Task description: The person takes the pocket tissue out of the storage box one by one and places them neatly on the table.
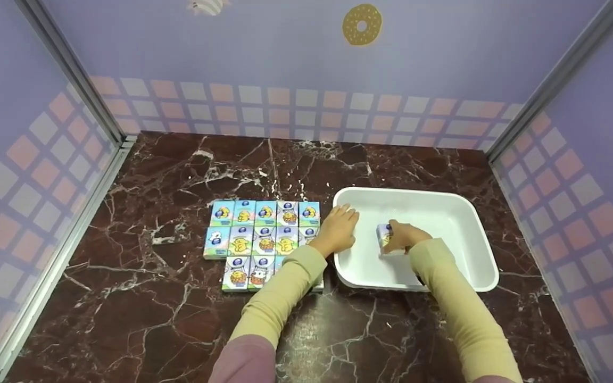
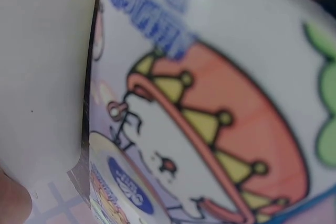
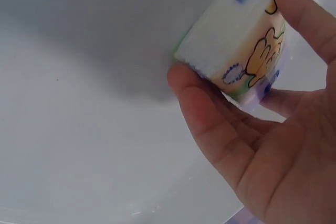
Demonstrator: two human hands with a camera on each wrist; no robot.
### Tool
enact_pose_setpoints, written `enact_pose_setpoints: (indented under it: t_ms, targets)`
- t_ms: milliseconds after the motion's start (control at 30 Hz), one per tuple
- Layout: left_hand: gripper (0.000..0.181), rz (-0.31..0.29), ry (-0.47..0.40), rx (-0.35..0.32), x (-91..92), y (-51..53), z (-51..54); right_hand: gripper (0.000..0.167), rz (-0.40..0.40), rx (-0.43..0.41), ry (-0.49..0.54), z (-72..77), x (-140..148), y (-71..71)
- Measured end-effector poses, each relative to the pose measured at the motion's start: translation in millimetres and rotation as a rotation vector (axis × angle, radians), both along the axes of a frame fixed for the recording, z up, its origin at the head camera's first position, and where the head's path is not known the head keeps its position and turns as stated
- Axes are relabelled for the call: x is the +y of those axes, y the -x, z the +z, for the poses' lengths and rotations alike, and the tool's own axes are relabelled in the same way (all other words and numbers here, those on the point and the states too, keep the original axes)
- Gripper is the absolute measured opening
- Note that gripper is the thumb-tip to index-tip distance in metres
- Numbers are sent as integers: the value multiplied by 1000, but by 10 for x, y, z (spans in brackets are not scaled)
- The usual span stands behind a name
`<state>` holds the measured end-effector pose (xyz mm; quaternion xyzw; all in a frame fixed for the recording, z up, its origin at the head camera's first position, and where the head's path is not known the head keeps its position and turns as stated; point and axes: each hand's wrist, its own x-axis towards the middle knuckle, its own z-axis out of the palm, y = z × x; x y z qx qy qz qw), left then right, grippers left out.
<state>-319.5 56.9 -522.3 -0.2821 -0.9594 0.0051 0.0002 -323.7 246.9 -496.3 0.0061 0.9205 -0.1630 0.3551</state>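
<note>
My right hand (image 1: 405,236) is inside a white plastic tray (image 1: 458,213) and grips a small tissue pack (image 3: 231,35) between fingers and thumb. In the right wrist view the pack is tilted, showing a plain white side and a printed cartoon face. My left hand (image 1: 340,229) rests on the tray's left rim with its fingers reaching over the edge. Left of the tray, similar packs (image 1: 240,242) lie in three rows, partly covered by my left forearm. One of them, a pack with a basket drawing (image 2: 226,114), fills much of the left wrist view.
A dark red marbled tabletop (image 1: 125,314) lies under everything. Purple panels (image 1: 285,58) with a checkered band and doughnut pictures stand at the back and both sides. Metal strips (image 1: 72,244) run along the panel joints.
</note>
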Motion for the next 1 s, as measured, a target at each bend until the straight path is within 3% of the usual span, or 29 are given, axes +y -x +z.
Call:
enact_pose_setpoints:
  t_ms: [200, 400, 600, 833, 1000]
  targets:
    - [56, -1, -20, -5, -9, -6, 1, 104, 35, -85, -34, 31, -1, -42]
    - [55, 4, -42, -22, -19, -20, 0, 108, 57, -114, -44, 31, 13, -68]
    - [55, -2, -39, 9, -14, -12, -16, 103, 76, -42, -111, 23, 49, -81]
    - [55, 4, -56, 16, -19, 2, -25, 99, 182, 54, -120, 5, 30, -61]
    - [54, 14, -97, 18, -27, 6, -33, 83, 289, 135, -147, -19, -20, -32]
